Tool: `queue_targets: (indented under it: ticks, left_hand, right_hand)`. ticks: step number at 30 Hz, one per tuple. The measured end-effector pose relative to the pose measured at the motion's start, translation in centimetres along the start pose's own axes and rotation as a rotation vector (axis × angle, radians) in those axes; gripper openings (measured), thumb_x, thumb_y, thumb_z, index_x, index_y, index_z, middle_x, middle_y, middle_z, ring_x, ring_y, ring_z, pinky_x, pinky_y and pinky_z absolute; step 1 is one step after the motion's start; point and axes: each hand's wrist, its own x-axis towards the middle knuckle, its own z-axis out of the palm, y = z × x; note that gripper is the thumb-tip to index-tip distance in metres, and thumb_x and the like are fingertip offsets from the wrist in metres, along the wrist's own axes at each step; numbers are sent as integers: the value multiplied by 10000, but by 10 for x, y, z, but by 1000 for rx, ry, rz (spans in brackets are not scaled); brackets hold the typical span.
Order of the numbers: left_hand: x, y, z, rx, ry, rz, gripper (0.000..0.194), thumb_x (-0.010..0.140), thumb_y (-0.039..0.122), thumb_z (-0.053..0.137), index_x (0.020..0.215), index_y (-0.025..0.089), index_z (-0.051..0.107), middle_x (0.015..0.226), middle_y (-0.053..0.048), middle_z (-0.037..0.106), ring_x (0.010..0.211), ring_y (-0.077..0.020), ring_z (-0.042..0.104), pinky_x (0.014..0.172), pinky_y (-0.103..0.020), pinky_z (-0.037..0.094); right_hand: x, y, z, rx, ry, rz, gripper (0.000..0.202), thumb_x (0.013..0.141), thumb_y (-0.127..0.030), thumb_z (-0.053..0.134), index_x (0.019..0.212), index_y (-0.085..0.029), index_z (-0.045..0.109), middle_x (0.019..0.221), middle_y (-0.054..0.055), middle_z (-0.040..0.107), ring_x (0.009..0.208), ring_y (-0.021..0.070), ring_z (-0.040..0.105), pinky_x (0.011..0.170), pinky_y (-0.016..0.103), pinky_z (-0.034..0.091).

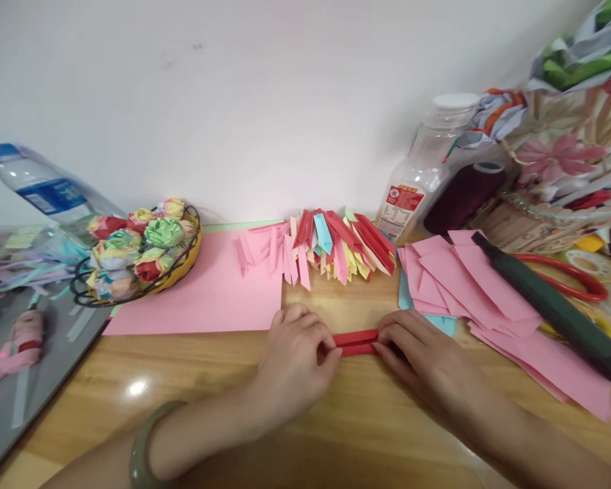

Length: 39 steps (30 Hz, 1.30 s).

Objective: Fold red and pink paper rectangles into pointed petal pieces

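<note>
A folded red paper strip (357, 341) lies level between my two hands, low over the wooden table (208, 380). My left hand (300, 360) pinches its left end between thumb and fingers. At the right end, my right hand (417, 350) grips the strip the same way; both ends are hidden by the fingers. Just behind stands a row of folded paper pieces (336, 244) in red, pink, yellow and blue. Loose pink paper strips (468, 285) are piled to the right of my right hand.
A pink sheet (224, 292) and a basket (186, 265) of paper flowers sit at left, near a water bottle (56, 197). At right are a clear bottle (417, 176), a thread spool (466, 197), a dark green tool (554, 305) and red-handled scissors (585, 292).
</note>
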Motion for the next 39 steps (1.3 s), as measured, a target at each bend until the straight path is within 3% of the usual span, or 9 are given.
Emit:
queue_targets:
  ticks: [8, 13, 18, 21, 23, 27, 29, 32, 39]
  left_hand:
    - [3, -1, 3, 92, -17, 1, 158, 715, 137, 609, 618, 178, 490, 676, -1, 536, 777, -197, 455, 680, -345, 365]
    - [1, -3, -1, 62, -43, 42, 95, 746, 104, 586, 791, 172, 536, 743, -7, 564, 773, -184, 456, 667, -328, 356]
    - [-1, -9, -1, 215, -10, 279, 151, 836, 155, 546, 930, 253, 615, 735, -3, 569, 778, -188, 449, 652, -329, 305]
    - [-3, -10, 0, 345, 65, 386, 120, 838, 175, 550, 895, 237, 635, 769, -14, 579, 790, -193, 454, 663, -342, 293]
    - [-4, -10, 2, 414, 107, 457, 127, 849, 161, 531, 923, 189, 630, 848, -28, 604, 837, -196, 471, 703, -350, 307]
    - [-9, -9, 5, 521, 101, 590, 185, 876, 152, 472, 966, 122, 631, 1021, -66, 625, 981, -203, 484, 843, -367, 318]
    - [-13, -8, 5, 580, 58, 594, 228, 881, 201, 451, 976, 117, 640, 1085, -88, 620, 1057, -226, 461, 904, -391, 305]
    - [-18, -6, 3, 664, 29, 596, 286, 890, 200, 409, 1062, 117, 622, 1147, -83, 609, 1117, -221, 426, 934, -389, 303]
    - [-20, -5, 1, 677, -18, 572, 281, 844, 190, 504, 1098, 99, 584, 1073, -97, 616, 1069, -227, 463, 900, -369, 311]
  right_hand:
    - [0, 2, 8, -124, -20, -32, 203, 911, -170, 378, 764, -158, 516, 792, 77, 547, 753, 201, 527, 634, 329, 451]
    - [1, 1, 7, -85, -53, 17, 230, 931, -206, 335, 767, -180, 495, 778, 62, 548, 722, 188, 529, 623, 322, 453]
    - [-3, 7, 4, 11, -104, 66, 198, 933, -239, 367, 829, -194, 529, 834, 50, 571, 763, 174, 547, 639, 302, 476]
    - [-6, 8, -1, -1, -130, 5, 208, 929, -198, 356, 972, -196, 560, 926, 62, 593, 843, 175, 561, 698, 308, 494]
    - [-7, 4, -3, -87, -77, -87, 277, 927, -175, 322, 1085, -168, 550, 974, 92, 614, 883, 196, 570, 720, 339, 503]
    - [-11, -16, -3, -228, -31, -297, 386, 909, -137, 278, 1205, -104, 524, 1156, 120, 614, 1073, 233, 540, 851, 396, 479]
    - [-14, -25, 0, -260, -35, -301, 398, 919, -272, 349, 1214, -71, 526, 1229, 137, 574, 1136, 244, 511, 885, 395, 469]
    - [-19, -28, 1, -290, -90, -292, 583, 895, -496, 366, 1248, -52, 499, 1280, 154, 523, 1166, 255, 495, 887, 400, 473]
    - [-24, -15, -10, -279, -125, -267, 521, 912, -479, 344, 1279, -136, 482, 1259, 106, 555, 1127, 216, 534, 884, 396, 470]
